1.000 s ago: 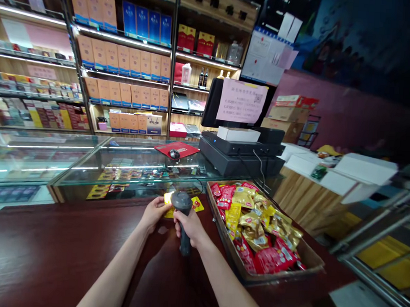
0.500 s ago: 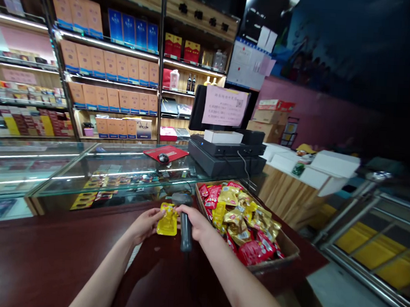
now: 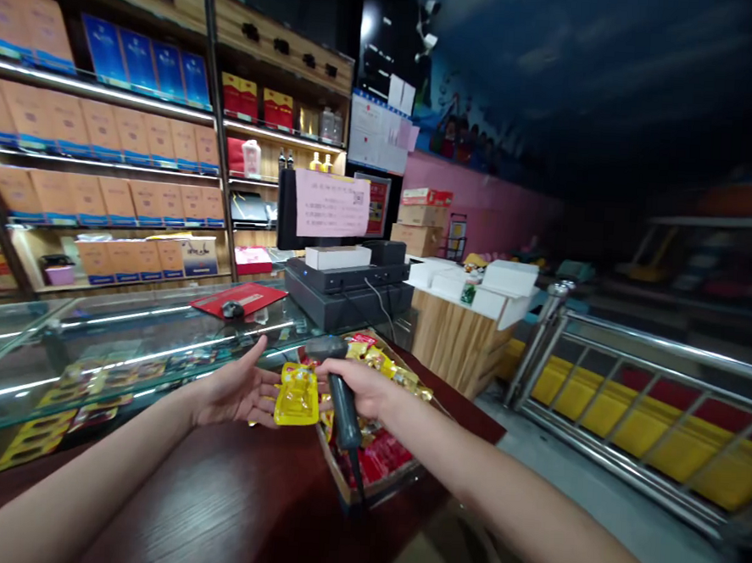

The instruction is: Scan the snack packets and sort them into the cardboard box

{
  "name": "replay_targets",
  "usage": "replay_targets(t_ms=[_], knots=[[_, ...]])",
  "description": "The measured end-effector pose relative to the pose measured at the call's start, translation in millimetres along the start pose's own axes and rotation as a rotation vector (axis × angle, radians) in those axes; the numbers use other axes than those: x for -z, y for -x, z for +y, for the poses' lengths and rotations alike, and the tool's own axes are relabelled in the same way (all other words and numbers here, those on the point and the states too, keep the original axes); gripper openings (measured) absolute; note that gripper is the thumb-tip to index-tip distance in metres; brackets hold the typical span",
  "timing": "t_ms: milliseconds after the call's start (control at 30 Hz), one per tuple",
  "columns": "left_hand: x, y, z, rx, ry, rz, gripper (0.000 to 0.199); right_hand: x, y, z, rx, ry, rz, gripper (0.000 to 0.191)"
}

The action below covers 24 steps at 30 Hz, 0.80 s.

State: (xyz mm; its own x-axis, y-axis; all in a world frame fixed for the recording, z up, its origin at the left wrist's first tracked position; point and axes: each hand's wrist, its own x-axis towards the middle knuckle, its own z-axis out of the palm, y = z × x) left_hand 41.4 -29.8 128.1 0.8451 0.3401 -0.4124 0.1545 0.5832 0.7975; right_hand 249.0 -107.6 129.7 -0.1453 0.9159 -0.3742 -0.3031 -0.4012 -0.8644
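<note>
A yellow packet (image 3: 297, 395) lies between my two hands, its left edge against the fingers of my left hand (image 3: 235, 391). That hand is palm up with its thumb raised and its fingers spread. My right hand (image 3: 360, 386) is closed round a dark handheld scanner (image 3: 345, 407), whose head points away from me; its fingertips reach the packet's right edge. Behind and below the scanner stands a shallow cardboard box (image 3: 344, 486) of red, gold and yellow packets, partly hidden by my right hand and forearm.
The dark red counter (image 3: 211, 475) meets a glass display case (image 3: 156, 327) with a red mat (image 3: 257, 300) and mouse (image 3: 232, 309). A monitor (image 3: 330, 206) stands over a black cash drawer (image 3: 349, 301). At right is a metal railing (image 3: 633, 340).
The view has turned right. My left hand has opened and its thumb has let go of the packet. The scanner has come in front of the box of packets.
</note>
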Motion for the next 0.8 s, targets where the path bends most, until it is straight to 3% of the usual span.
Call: replay_targets(t_ms=[133, 267, 400, 467, 600, 800], knots=[[-37.4, -37, 30, 0.025, -0.113, 0.030, 0.091, 35, 26, -29, 0.032, -0.027, 0.038, 0.007], [-67.2, -82, 51, -0.013, -0.140, 0.094, 0.092, 72, 31, -55, 0.113, -0.070, 0.151, 0.002], [-83.2, -118, 60, -0.105, -0.109, 0.283, 0.095, 105, 26, -68, 0.149, -0.078, 0.233, 0.015], [-82.4, -127, 60, -0.122, -0.105, 0.361, 0.098, 118, 25, -68, 0.171, -0.079, 0.270, 0.019], [-67.2, -128, 57, -0.113, -0.077, 0.376, 0.102, 131, 27, -62, 0.150, -0.080, 0.288, 0.016], [-45.0, -100, 54, -0.140, -0.019, 0.392, 0.101, 110, 25, -56, 0.146, -0.100, 0.251, 0.013]])
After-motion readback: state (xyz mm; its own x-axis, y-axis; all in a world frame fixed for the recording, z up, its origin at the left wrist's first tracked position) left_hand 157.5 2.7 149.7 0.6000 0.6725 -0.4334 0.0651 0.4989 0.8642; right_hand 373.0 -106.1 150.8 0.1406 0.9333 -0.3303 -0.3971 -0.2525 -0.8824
